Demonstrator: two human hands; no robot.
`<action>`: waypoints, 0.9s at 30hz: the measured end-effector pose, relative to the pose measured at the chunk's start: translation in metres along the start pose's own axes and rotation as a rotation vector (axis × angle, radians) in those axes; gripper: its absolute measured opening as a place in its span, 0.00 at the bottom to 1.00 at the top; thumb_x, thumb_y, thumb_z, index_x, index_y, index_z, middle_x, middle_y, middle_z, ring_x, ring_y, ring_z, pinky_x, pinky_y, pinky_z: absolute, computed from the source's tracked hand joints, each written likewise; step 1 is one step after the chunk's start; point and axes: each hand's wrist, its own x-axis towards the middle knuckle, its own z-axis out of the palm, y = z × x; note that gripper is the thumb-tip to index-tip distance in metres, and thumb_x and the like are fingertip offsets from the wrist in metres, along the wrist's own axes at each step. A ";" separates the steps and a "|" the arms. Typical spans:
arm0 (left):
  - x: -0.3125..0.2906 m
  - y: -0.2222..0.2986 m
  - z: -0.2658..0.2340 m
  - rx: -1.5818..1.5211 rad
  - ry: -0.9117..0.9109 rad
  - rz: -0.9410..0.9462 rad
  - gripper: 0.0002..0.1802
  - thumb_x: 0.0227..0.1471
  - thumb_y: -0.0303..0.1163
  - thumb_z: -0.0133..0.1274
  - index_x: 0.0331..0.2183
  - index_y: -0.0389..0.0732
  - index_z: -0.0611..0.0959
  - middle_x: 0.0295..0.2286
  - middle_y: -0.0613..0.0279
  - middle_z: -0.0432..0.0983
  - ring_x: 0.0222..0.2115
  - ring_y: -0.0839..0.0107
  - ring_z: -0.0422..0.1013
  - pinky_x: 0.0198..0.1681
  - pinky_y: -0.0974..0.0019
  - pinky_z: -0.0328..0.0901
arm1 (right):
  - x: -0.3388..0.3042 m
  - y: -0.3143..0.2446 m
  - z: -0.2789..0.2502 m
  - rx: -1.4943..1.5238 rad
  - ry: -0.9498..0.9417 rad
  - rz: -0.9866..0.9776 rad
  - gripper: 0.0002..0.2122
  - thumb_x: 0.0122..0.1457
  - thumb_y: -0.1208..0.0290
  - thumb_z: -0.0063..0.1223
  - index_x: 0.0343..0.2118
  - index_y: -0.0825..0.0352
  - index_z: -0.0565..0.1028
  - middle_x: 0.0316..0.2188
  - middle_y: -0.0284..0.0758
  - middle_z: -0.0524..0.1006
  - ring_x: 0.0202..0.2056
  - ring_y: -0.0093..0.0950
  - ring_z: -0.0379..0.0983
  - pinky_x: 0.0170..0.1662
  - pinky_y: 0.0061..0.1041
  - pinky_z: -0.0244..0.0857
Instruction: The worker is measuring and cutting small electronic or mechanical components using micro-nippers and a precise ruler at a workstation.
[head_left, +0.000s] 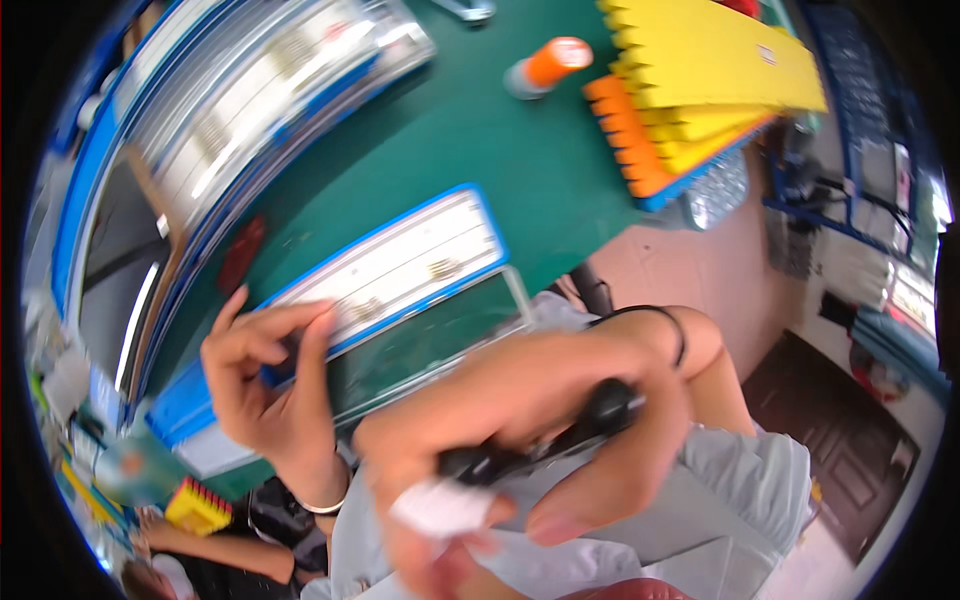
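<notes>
My left hand [265,385] is over the left part of a long white panel with blue edges [410,255] on the green table. Its thumb and forefinger tips meet in a pinch; anything between them is too small to make out. Two small brass-coloured spots [443,268] show on the panel. Close to the camera and smeared by motion, my right hand [530,390] curls around a black object with two rounded ends [610,405]. Something white [440,507], perhaps a wrap or tape, lies by its fingers.
Clear-covered blue-edged panels [250,110] are stacked at the far left, near a dark red item [242,252]. An orange-capped bottle [553,65] stands at the back. Yellow and orange toothed sheets [715,60] fill the far right corner. A co-worker's arm [215,550] shows lower left.
</notes>
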 end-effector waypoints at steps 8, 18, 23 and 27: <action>0.001 -0.001 0.002 0.005 -0.027 0.016 0.24 0.48 0.15 0.65 0.30 0.45 0.65 0.29 0.56 0.85 0.30 0.72 0.77 0.61 0.48 0.57 | -0.005 0.009 -0.001 0.170 -0.134 0.047 0.12 0.45 0.76 0.48 0.33 0.68 0.63 0.41 0.45 0.70 0.37 0.34 0.66 0.42 0.30 0.59; 0.003 0.001 -0.001 -0.042 -0.034 -0.009 0.24 0.48 0.16 0.66 0.26 0.46 0.64 0.28 0.58 0.85 0.31 0.72 0.79 0.59 0.52 0.59 | -0.014 0.003 -0.004 -0.336 0.046 -0.091 0.14 0.52 0.65 0.54 0.36 0.67 0.64 0.33 0.44 0.76 0.33 0.34 0.69 0.39 0.27 0.62; 0.004 -0.005 -0.002 -0.037 -0.031 0.033 0.22 0.48 0.17 0.65 0.25 0.45 0.66 0.28 0.62 0.86 0.29 0.71 0.79 0.57 0.54 0.61 | -0.021 -0.003 -0.026 -0.837 0.603 -0.461 0.25 0.55 0.44 0.57 0.37 0.60 0.61 0.21 0.39 0.71 0.24 0.26 0.58 0.31 0.24 0.53; 0.007 -0.007 -0.004 -0.070 -0.062 0.055 0.23 0.48 0.17 0.65 0.26 0.45 0.65 0.28 0.60 0.86 0.30 0.72 0.79 0.57 0.54 0.60 | -0.012 0.002 -0.029 -0.993 0.912 -0.481 0.27 0.52 0.50 0.66 0.41 0.59 0.59 0.27 0.41 0.70 0.25 0.24 0.62 0.29 0.21 0.59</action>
